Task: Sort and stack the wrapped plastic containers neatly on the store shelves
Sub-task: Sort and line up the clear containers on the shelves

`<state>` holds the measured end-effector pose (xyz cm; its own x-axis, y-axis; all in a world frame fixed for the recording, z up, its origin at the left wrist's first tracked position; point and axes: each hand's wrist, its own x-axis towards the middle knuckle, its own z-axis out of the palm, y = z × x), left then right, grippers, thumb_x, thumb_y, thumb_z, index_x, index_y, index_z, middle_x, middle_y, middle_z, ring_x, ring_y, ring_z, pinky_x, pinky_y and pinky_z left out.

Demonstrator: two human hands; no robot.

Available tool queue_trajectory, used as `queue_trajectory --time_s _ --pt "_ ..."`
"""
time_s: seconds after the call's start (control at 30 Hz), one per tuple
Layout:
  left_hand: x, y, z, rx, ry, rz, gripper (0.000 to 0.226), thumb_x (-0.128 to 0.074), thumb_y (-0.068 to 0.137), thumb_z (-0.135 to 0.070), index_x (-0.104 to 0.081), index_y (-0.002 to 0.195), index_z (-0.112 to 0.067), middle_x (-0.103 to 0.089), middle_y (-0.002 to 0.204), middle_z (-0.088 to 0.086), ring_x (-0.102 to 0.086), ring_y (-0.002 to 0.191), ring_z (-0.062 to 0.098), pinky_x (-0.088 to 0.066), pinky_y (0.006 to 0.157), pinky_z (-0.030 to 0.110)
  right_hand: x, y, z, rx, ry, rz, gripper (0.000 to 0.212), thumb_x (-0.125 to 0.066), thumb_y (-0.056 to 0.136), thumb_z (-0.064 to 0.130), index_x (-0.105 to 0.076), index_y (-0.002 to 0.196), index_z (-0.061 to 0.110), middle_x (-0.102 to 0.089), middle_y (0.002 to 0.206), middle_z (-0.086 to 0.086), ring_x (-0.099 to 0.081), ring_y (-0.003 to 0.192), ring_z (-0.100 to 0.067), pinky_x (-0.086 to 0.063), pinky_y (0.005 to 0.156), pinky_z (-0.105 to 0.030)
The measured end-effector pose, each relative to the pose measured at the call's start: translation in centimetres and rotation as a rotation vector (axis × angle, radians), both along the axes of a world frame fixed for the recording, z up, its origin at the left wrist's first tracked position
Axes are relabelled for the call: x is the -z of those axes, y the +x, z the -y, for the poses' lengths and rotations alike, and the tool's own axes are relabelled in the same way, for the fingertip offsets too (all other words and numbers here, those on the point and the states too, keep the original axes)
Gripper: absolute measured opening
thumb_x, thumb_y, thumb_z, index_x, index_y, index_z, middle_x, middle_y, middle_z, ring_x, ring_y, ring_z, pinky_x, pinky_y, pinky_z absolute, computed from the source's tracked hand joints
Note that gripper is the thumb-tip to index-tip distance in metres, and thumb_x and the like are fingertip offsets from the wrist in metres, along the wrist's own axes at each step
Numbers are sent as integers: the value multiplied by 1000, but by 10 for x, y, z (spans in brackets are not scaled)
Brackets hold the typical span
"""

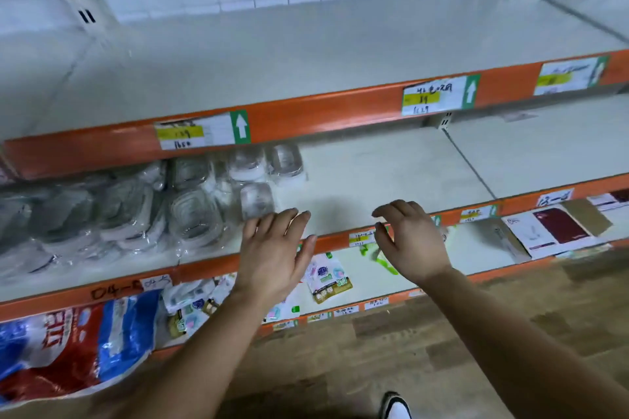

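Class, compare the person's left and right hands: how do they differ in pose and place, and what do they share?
The left hand has straight, spread fingers; the right hand has bent fingers. The left hand reaches beside the wrapped containers; the right hand is in front of bare shelf. Both hold nothing.

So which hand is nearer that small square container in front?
Left. The left hand nearly touches the small square container; the right hand is well to its right.
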<state>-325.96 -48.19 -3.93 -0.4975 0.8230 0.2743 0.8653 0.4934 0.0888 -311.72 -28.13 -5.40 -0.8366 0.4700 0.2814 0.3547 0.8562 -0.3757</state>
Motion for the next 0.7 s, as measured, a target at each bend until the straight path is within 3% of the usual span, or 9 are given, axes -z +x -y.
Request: queue_trajectory --time_s 0.23,0.43,0.7 --pt "-86 51 -43 175 235 -20 43 -37 99 -39 -68 118 -16 -68 111 0 -63 96 24 -39 81 37 -97 55 -22 128 135 -226 30 -46 87 34 -67 97 15 -62 78 1 -59 78 -26 -38 59 -26" --pt "-154 70 -117 297 402 -143 38 -42 97 -37 -69 113 -16 -67 107 0 -60 96 25 -42 80 39 -162 76 -89 213 222 -351 28 -47 86 33 -66 93 13 -60 76 -1 -58 78 -29 -44 60 -30" --pt "-205 53 -252 112 400 -121 41 -38 96 -40 -69 110 -17 -68 104 1 -61 93 28 -39 78 39 -214 81 -227 243 221 -325 27 -54 88 31 -67 99 9 -63 94 -10 -58 94 -37 -48 74 -38"
